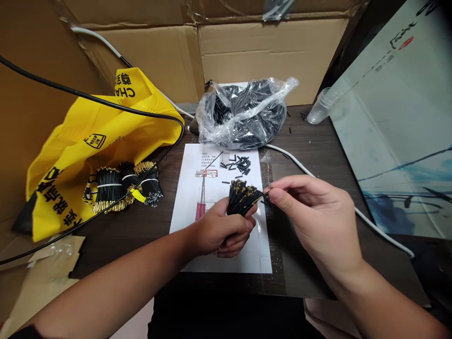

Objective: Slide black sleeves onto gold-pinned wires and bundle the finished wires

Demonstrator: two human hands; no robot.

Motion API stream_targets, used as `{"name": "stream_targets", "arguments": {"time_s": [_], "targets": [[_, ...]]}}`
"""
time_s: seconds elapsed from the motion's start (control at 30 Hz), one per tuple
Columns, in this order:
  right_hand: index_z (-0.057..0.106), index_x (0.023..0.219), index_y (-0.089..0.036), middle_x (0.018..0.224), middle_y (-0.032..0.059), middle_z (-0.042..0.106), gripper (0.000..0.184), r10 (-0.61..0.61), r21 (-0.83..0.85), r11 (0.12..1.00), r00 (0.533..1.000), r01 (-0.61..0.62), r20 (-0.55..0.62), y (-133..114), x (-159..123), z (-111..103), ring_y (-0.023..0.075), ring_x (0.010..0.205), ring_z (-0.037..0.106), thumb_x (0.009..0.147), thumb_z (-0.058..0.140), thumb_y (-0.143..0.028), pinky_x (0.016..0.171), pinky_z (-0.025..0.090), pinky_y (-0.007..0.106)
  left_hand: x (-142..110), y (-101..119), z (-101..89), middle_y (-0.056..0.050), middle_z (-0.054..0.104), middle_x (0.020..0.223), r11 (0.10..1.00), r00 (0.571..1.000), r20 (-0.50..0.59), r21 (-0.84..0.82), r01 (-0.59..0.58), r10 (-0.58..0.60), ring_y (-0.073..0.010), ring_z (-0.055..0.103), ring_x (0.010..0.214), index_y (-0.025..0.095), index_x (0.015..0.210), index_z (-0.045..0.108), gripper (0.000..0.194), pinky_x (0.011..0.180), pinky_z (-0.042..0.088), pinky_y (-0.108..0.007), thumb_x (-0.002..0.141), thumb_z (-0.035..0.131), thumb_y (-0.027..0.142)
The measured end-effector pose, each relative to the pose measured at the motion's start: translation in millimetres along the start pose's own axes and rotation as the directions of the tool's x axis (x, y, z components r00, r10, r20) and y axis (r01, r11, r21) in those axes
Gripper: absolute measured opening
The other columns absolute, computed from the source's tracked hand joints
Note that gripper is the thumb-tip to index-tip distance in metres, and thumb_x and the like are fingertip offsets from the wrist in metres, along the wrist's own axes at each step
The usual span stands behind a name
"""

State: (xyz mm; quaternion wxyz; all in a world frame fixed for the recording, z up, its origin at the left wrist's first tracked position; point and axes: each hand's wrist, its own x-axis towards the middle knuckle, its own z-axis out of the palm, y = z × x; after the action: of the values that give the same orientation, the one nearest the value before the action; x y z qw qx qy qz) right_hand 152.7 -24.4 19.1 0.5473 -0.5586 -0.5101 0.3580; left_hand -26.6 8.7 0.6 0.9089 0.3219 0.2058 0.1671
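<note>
My left hand (226, 230) is closed round a bundle of black wires (243, 197) whose upper ends show gold-coloured tips and black sleeves. At the bundle's right edge, the thumb and forefinger of my right hand (314, 212) pinch a small black sleeve (266, 193) against one wire end. Whether the sleeve sits on that wire is too small to tell. Under my left hand lies a printed paper sheet (190, 188) with a diagram. A pile of short black sleeves (242, 165) rests on the sheet's upper part.
Behind the sheet stands a clear plastic bag (243, 113) full of black sleeves. Tied wire bundles (109, 188) lie on a yellow bag (106, 122) at left. A black cable (88, 96) crosses the left side; a white cable (300, 165) runs right. Plastic cups (319, 106) lean by a painted panel (399, 141).
</note>
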Motion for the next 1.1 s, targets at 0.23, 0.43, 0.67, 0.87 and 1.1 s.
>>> {"name": "stream_targets", "arguments": {"time_s": [0.23, 0.43, 0.67, 0.87, 1.1], "targets": [[0.075, 0.088, -0.025, 0.087, 0.0012, 0.073, 0.006, -0.061, -0.062, 0.996, 0.997, 0.063, 0.040, -3, 1, -1, 0.0154, 0.079, 0.067, 0.082, 0.076, -0.024, 0.070, 0.055, 0.029, 1, -1, -0.4, 0.010, 0.039, 0.041, 1.000, 1.000, -0.017, 0.028, 0.006, -0.006, -0.0052, 0.026, 0.029, 0.021, 0.075, 0.036, 0.019, 0.029, 0.027, -0.014, 0.081, 0.054, 0.018], [0.077, 0.090, -0.026, 0.088, 0.0021, 0.068, 0.008, -0.145, -0.148, 0.975, 0.982, 0.163, 0.124, -4, 3, -3, 0.0145, 0.078, 0.064, 0.084, 0.073, -0.022, 0.067, 0.053, 0.029, 0, -1, -0.5, 0.011, 0.038, 0.043, 0.998, 0.998, -0.063, 0.064, -0.011, 0.015, -0.0048, 0.025, 0.029, 0.021, 0.077, 0.039, 0.015, 0.029, 0.026, -0.014, 0.082, 0.052, 0.016], [0.076, 0.105, -0.026, 0.096, 0.0032, 0.067, 0.026, -0.317, -0.201, 0.918, 0.937, 0.343, 0.149, -1, -4, -2, 0.0139, 0.081, 0.064, 0.083, 0.071, -0.011, 0.067, 0.052, 0.029, -1, -2, -2.6, 0.010, 0.037, 0.044, 0.997, 0.997, -0.079, 0.077, -0.006, 0.012, -0.0042, 0.025, 0.031, 0.020, 0.073, 0.038, 0.017, 0.031, 0.027, -0.013, 0.085, 0.049, 0.015], [0.065, 0.127, -0.027, 0.116, 0.0075, 0.064, 0.046, -0.282, -0.032, 0.956, 0.946, 0.291, 0.161, 11, -4, -2, 0.0180, 0.094, 0.063, 0.082, 0.072, -0.015, 0.083, 0.054, 0.037, -4, 3, -3.6, 0.009, 0.041, 0.044, 0.992, 0.991, 0.131, -0.128, 0.024, -0.007, -0.0063, 0.027, 0.028, 0.022, 0.080, 0.039, 0.013, 0.028, 0.030, -0.014, 0.083, 0.049, 0.015], [0.063, 0.127, -0.031, 0.125, 0.0057, 0.065, 0.042, 0.048, 0.243, 0.950, 0.865, -0.194, 0.500, 22, -2, 2, 0.0169, 0.099, 0.069, 0.086, 0.072, -0.027, 0.090, 0.056, 0.034, -6, 5, -7.8, 0.002, 0.050, 0.050, 0.963, 0.948, 0.311, -0.228, 0.146, -0.070, -0.0103, 0.041, 0.031, 0.019, 0.079, 0.046, 0.005, 0.029, 0.039, -0.018, 0.077, 0.049, 0.021]]}}
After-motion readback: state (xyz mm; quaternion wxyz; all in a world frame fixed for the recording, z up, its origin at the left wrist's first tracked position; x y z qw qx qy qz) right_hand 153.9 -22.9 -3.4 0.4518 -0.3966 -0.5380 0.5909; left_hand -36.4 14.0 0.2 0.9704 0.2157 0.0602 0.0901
